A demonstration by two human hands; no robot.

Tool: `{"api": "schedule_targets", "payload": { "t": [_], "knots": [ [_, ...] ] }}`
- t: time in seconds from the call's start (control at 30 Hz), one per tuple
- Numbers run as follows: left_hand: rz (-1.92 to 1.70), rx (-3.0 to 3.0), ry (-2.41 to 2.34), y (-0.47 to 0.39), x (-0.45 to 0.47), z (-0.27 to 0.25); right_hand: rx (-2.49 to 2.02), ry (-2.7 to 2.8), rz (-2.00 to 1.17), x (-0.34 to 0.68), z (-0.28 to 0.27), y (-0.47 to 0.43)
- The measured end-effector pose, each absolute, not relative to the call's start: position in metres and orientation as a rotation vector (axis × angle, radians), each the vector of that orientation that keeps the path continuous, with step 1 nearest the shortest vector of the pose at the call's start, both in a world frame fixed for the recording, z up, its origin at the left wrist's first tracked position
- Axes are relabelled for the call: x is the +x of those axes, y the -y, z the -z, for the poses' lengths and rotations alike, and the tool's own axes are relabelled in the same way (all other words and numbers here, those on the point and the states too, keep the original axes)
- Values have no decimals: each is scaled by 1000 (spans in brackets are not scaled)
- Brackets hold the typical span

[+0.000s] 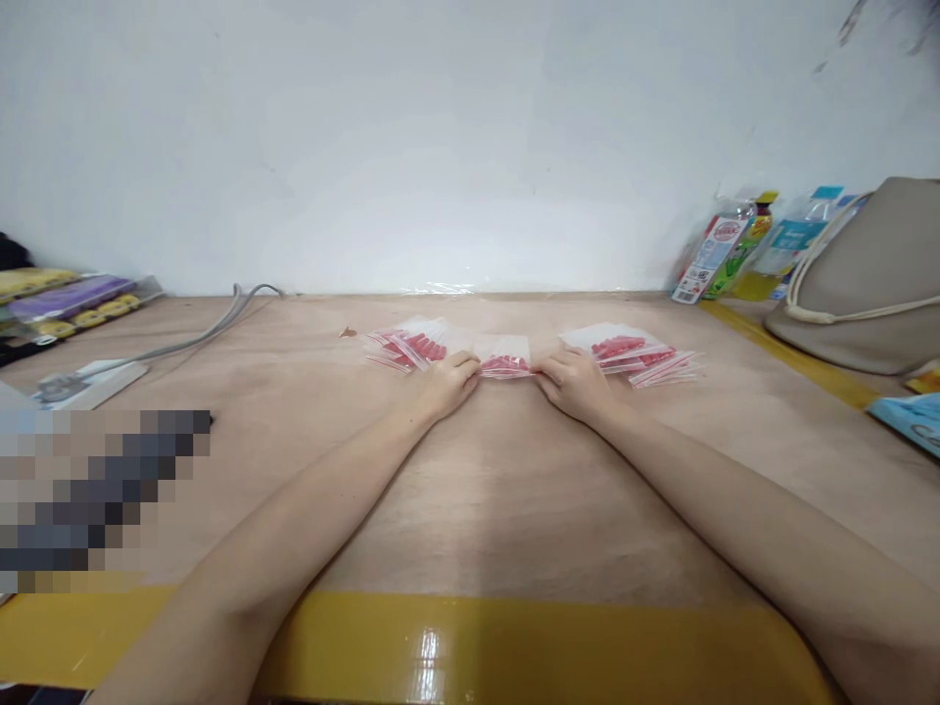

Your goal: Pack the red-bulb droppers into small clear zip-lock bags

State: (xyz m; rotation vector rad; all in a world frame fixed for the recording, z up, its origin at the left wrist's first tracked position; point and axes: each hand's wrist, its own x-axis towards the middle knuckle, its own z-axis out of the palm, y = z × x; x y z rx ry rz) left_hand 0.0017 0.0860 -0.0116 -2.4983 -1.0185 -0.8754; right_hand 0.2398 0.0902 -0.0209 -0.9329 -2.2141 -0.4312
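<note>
Between my hands lies a small clear zip bag with red pieces in it, too small to name. My left hand pinches its near left corner. At the near right corner, the fingers of my right hand are closed on the same bag. A pile of similar bags with red pieces lies just beyond my left hand. Another pile of these bags is spread beside my right hand. Both forearms reach in low over the table.
The wooden table has yellow tape along its front edge. A grey cable and purple and yellow packages lie at left. Drink cartons, a bottle and a grey bag stand at right, near the wall.
</note>
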Motion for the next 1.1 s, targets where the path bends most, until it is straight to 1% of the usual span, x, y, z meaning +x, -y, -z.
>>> {"api": "schedule_targets", "payload": {
  "t": [0.13, 0.3, 0.6, 1.1],
  "knots": [
    [783, -2494, 951, -85, 2, 11, -917, 2273, 581, 243, 16, -88],
    [764, -2464, 905, -84, 4, 10, -907, 2304, 701, 243, 13, -86],
    [823, -2422, 725, -89, 31, 17, -844, 2310, 667, 219, 12, -79],
    [856, -2315, 559, -91, 30, 14, -798, 2220, 713, 218, 12, -74]
  ]
}}
